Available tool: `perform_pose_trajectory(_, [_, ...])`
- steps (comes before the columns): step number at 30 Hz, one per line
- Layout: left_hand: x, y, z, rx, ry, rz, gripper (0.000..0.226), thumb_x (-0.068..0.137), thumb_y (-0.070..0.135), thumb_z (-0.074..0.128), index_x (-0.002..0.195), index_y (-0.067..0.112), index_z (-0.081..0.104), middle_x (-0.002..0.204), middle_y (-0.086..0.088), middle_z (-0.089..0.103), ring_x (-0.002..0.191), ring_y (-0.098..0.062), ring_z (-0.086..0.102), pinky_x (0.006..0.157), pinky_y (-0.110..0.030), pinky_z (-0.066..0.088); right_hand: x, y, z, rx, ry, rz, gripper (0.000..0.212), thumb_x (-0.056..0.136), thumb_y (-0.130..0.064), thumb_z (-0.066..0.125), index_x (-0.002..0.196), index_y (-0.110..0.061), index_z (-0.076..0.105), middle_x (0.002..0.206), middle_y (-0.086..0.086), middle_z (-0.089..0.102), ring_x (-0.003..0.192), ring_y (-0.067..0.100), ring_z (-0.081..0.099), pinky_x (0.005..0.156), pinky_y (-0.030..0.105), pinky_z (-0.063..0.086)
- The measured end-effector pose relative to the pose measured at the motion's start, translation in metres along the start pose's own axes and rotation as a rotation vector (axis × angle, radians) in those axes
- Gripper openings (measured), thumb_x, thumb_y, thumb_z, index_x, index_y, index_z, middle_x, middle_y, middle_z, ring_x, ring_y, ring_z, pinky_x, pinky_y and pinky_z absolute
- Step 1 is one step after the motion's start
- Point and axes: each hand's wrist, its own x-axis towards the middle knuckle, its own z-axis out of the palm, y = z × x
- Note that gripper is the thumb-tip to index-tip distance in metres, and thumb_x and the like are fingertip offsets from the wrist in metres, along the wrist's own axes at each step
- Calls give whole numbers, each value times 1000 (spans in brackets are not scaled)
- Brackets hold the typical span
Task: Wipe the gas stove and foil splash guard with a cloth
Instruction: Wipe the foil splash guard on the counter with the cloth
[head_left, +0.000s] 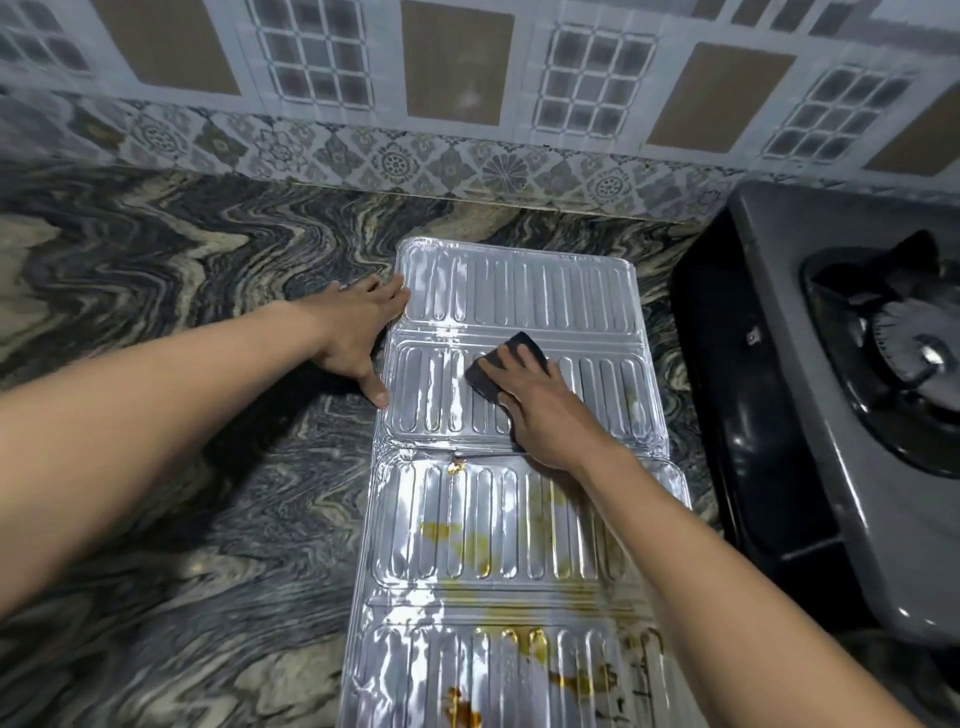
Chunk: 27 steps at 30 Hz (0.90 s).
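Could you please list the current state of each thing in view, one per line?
Ribbed silver foil splash guard: lying flat on the counter, far panels clean, near panels stained yellow-brown.
Dark folded cloth: pressed on the guard's second panel from the wall.
Right hand: flat on the cloth.
Left hand: open, steadying the guard's left edge.
Grey gas stove: burner unlit, no pot on it.
Marbled stone counter: bare.

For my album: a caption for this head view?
Right hand wipes foil guard with dark cloth; left hand steadies its edge.
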Motion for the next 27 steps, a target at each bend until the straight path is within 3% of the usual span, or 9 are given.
perform_pose_trajectory(3, [-14,9,6,-83,52,34,135,63,78,69,157,21,-9,164,2,-20,152,-20,-13,121,-58,10,-2,-3,1,10,10,-6,52,106,-15,35,155,-26,22,165,-2,12,152,18,-2,120,40,-6])
perform_pose_trajectory(7, [-42,32,19,-139,-80,3,158,37,94,65,157,23,-10,159,11,-24,151,-18,-16,121,-59,6,-2,-2,-1,7,4,-25,48,108,-31,28,155,-27,22,165,-2,12,152,18,-2,119,40,-8])
perform_pose_trajectory(10, [-41,39,32,-21,-102,-45,159,39,90,68,155,22,-17,160,7,-27,151,-23,-15,120,-60,1,-1,0,-1,-76,-17,-68,49,107,-33,29,155,-29,20,165,-1,12,152,21,-2,120,46,-5])
perform_pose_trajectory(14, [-38,44,34,-25,-84,-75,159,37,89,68,155,24,-18,161,9,-26,152,-23,-12,118,-58,2,3,14,-18,-136,-84,-83,60,103,-11,41,156,-28,19,166,2,9,152,26,-2,120,55,2])
perform_pose_trajectory(18, [-39,41,37,-41,-66,-88,161,31,91,64,155,27,-17,160,11,-27,152,-21,-12,117,-61,4,-10,35,-48,-173,-66,54,78,89,12,47,155,-22,24,165,4,10,152,26,1,121,51,11])
perform_pose_trajectory(21, [-40,41,39,-54,-35,-71,159,35,88,69,156,26,-14,162,11,-23,153,-20,-10,118,-63,6,-24,35,-61,-206,-76,160,75,88,12,42,155,-18,26,164,6,17,151,29,11,116,49,26])
perform_pose_trajectory(24, [-40,40,40,-72,-21,-69,157,40,86,72,156,26,-14,163,11,-22,153,-21,-10,118,-65,6,-36,25,-67,-217,-109,292,67,93,4,40,154,-19,27,162,7,22,149,32,18,113,44,29])
perform_pose_trajectory(27, [-40,39,39,-86,-34,-58,157,39,86,71,155,26,-16,162,10,-23,153,-22,-11,118,-64,4,-46,18,-75,-155,-161,401,47,95,-6,46,139,-20,51,142,12,53,128,34,48,102,40,45])
